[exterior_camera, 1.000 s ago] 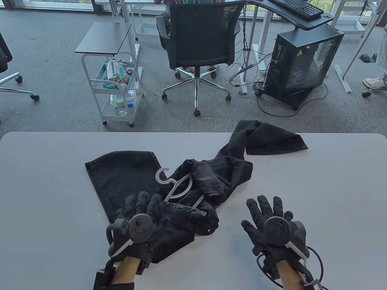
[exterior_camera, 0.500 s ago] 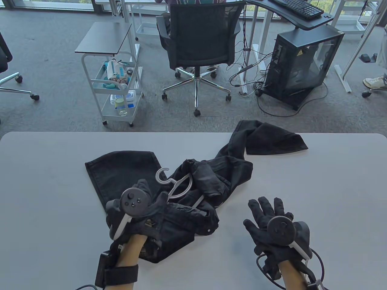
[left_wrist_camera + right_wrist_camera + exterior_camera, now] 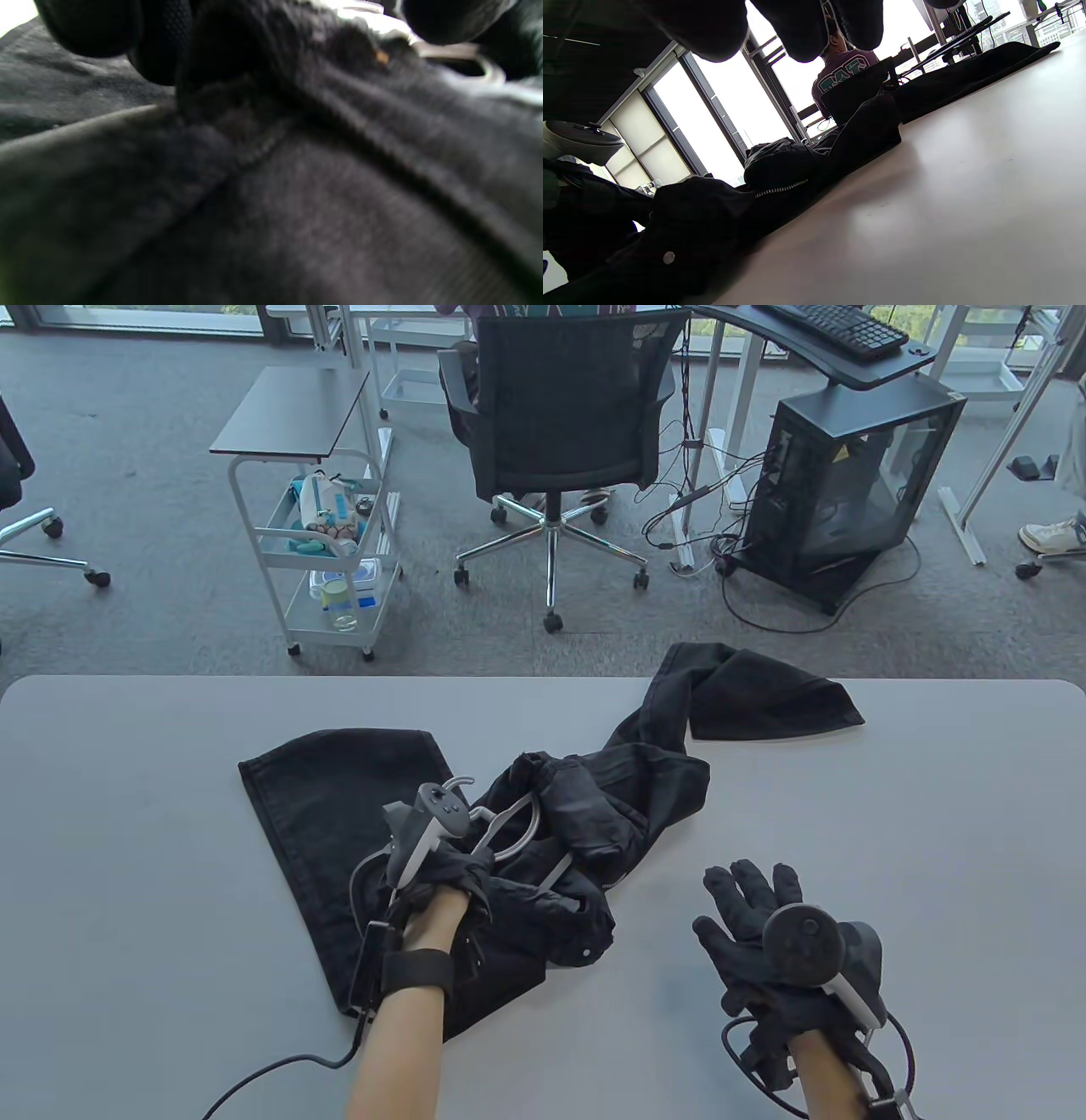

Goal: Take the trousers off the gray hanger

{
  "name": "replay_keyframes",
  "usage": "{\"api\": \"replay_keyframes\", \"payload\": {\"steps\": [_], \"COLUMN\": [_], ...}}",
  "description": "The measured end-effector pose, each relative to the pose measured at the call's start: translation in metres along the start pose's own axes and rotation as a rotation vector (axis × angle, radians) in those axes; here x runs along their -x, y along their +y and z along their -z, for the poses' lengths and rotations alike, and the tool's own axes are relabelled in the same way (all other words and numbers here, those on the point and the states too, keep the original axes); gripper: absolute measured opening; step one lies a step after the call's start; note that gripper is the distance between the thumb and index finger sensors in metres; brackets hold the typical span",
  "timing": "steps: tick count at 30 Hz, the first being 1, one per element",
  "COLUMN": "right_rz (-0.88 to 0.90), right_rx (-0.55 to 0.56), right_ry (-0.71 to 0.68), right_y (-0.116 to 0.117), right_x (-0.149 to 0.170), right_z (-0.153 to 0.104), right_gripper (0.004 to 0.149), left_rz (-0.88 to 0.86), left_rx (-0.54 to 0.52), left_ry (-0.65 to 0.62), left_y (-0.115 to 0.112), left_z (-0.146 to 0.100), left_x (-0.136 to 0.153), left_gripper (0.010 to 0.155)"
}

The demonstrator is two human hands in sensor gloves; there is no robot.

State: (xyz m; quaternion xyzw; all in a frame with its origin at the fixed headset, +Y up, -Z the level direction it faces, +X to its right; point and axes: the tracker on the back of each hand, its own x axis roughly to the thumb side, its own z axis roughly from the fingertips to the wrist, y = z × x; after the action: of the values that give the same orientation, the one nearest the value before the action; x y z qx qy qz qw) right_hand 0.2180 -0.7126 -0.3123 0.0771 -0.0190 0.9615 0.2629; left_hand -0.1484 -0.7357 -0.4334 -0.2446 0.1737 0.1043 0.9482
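Nearest the person, the right gloved hand (image 3: pixel 755 925) lies flat on the pale gray table (image 3: pixel 933 831) with its fingers spread, gripping nothing and well apart from the garment. Just beyond and to the left, the left gloved hand (image 3: pixel 454 874) is turned on edge over the crumpled black denim trousers (image 3: pixel 594 814); the left wrist view shows dark fingertips (image 3: pixel 102 29) pressed into a thick seam of the cloth, so it seems to be gripping the waistband, though the exact hold is hard to tell. Right ahead of that hand lies the gray plastic hanger (image 3: pixel 509 831), its hook end hidden behind the tracker and its body partly buried in fabric. The trousers' long axis runs diagonally: one leg spreads flat to the near left, the other trails away to the far right edge of the table. By this reading the left hand is far nearer the hanger, so freeing the cloth likely falls to it, pulling back toward the person.
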Motion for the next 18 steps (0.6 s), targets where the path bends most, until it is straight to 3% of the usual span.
{"api": "replay_keyframes", "payload": {"steps": [6, 11, 13, 18], "right_rz": [-0.005, 0.002, 0.011, 0.025], "right_rx": [-0.015, -0.007, -0.004, 0.001], "right_ry": [0.016, 0.022, 0.030, 0.028], "right_y": [0.001, -0.001, -0.002, -0.003], "right_x": [0.003, 0.005, 0.007, 0.008], "right_z": [0.001, 0.001, 0.001, 0.001], "right_gripper": [0.067, 0.066, 0.066, 0.066], "left_rz": [0.159, 0.223, 0.181, -0.076], "left_rx": [0.017, -0.037, -0.085, -0.238], "left_ry": [0.045, 0.038, -0.007, -0.202], "left_y": [-0.011, -0.010, -0.006, 0.015], "left_z": [0.011, 0.012, 0.006, -0.027], "left_x": [-0.017, -0.023, -0.023, -0.013], "left_gripper": [0.090, 0.050, 0.039, 0.038]}}
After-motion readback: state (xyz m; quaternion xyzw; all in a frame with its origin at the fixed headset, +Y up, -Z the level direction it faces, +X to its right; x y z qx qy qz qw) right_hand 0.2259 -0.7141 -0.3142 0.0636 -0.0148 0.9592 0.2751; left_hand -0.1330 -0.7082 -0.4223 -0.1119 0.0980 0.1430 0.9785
